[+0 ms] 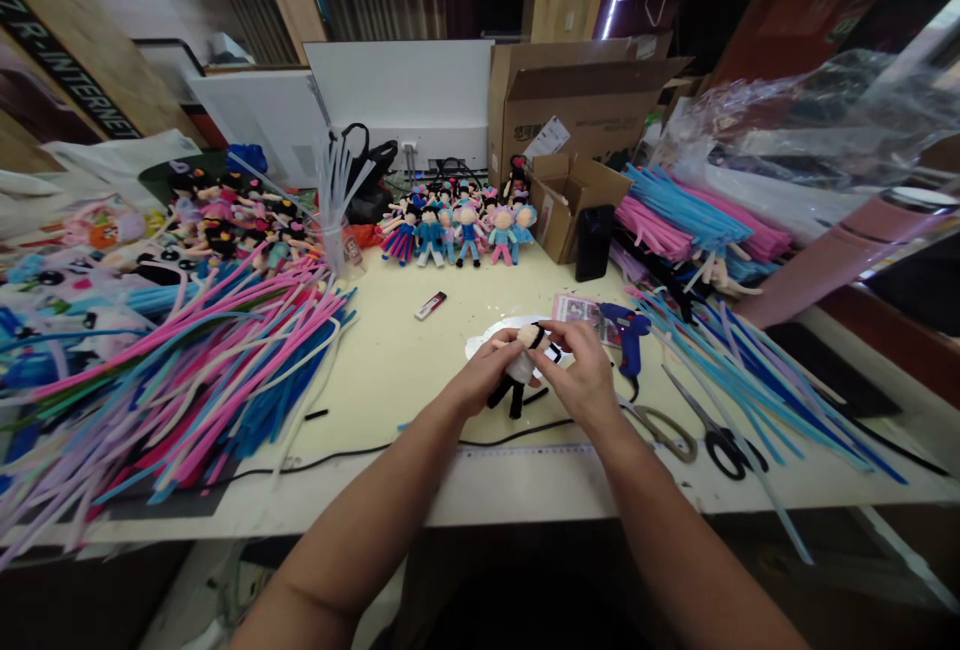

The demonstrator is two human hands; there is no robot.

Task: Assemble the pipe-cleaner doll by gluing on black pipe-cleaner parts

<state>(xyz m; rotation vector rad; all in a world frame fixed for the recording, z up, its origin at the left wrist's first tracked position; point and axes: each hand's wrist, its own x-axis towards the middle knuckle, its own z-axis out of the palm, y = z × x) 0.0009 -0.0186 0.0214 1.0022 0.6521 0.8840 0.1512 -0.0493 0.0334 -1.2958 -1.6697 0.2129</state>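
Note:
Between my two hands is a small pipe-cleaner doll (520,366) with a cream head, a white body and black legs. My left hand (487,370) is closed around its body from the left. At the head, the fingers of my right hand (583,370) pinch a black strip (537,332) that lies across it. Beneath the doll is a white plate (480,342), partly covered by my hands. A blue glue gun (631,338) lies just right of my right hand, beside a printed card (577,310).
Pipe cleaners lie in heaps at left (187,360) and right (742,380). Scissors (720,440) rest near the front right. Finished dolls (465,230) stand at the back by a small cardboard box (574,200) and a black phone-like object (594,242). A black cable (345,454) crosses the front.

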